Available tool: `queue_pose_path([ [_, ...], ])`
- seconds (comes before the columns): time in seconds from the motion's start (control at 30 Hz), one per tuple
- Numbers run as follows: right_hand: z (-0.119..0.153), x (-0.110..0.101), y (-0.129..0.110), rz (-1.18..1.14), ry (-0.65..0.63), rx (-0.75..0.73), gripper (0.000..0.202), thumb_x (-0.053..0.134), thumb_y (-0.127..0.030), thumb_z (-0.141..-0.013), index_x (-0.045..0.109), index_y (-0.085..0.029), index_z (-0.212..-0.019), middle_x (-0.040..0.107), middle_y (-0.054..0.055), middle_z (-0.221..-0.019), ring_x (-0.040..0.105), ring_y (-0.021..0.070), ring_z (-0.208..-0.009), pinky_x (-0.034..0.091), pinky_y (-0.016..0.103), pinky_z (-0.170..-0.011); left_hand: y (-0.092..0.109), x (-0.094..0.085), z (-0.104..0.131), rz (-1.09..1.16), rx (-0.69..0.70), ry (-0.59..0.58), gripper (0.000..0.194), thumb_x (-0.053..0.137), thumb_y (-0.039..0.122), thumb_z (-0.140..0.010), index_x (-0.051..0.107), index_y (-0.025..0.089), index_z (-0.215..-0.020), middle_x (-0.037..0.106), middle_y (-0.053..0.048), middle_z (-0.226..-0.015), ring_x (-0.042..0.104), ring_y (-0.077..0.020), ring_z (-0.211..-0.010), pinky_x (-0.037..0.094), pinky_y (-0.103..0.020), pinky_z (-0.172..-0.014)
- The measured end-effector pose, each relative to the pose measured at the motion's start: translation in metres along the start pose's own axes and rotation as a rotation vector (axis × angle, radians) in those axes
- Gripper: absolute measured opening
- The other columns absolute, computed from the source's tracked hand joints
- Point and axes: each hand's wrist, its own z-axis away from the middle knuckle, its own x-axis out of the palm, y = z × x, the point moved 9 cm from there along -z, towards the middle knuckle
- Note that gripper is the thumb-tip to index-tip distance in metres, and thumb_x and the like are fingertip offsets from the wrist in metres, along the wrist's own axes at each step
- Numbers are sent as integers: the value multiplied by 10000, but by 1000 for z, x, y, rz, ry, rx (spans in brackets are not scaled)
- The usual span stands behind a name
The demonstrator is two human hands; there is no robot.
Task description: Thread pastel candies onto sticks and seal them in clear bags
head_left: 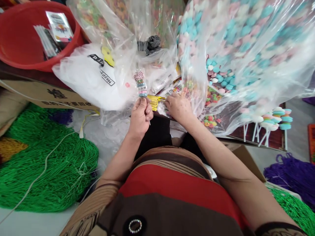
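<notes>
My left hand is closed around the lower end of a candy lollipop in a clear printed wrapper. The wrapped candy stands upright above my fingers, and a bit of white stick shows below them. Just to its right lies a bundle of gold twist ties. My right hand is at the right end of this bundle, thumb and fingertips pinched on a gold tie. Behind my right hand lie printed wrappers, partly covered by it.
A white plastic bag and a red basin with printed packets stand left. Clear bags of pastel candy fill the right. Marshmallow sticks lie at the right table edge. Green bead strands lie on the left.
</notes>
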Motion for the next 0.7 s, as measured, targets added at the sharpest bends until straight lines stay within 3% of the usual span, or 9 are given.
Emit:
queue_pose_path([
  [0.17, -6, -1, 10, 21, -74, 16, 365, 426, -241, -987, 768, -135, -1058, 748, 178, -1095, 683, 281, -927, 480, 368, -763, -4, -2, -4, -18, -18, 1, 300, 654, 379, -972, 567, 172, -772, 404, 102, -490, 272, -6, -344, 209, -134, -355],
  [0.3, -9, -9, 28, -34, -101, 56, 310, 491, -267, -962, 784, -164, -970, 779, 145, -954, 685, 279, -890, 475, 369, -791, -8, -1, -5, -43, -26, -27, 272, 641, 375, -978, 597, 176, -798, 429, 93, -502, 279, -8, -347, 213, -132, -363],
  [0.53, 11, -29, 64, -333, 125, 125, 208, 550, -253, -890, 706, -186, -771, 674, 58, -690, 602, 210, -700, 440, 334, -703, -10, 1, -5, -104, -6, -21, 257, 637, 329, -978, 598, 181, -771, 369, 97, -495, 248, -14, -365, 182, -136, -364],
  [0.7, 35, -47, 60, -770, 256, 153, 196, 603, -338, -872, 655, -195, -749, 560, -28, -589, 495, 130, -572, 392, 283, -611, -23, 20, -1, -223, -59, -100, 230, 669, 334, -951, 621, 173, -793, 345, 100, -497, 228, -12, -377, 150, -152, -372],
])
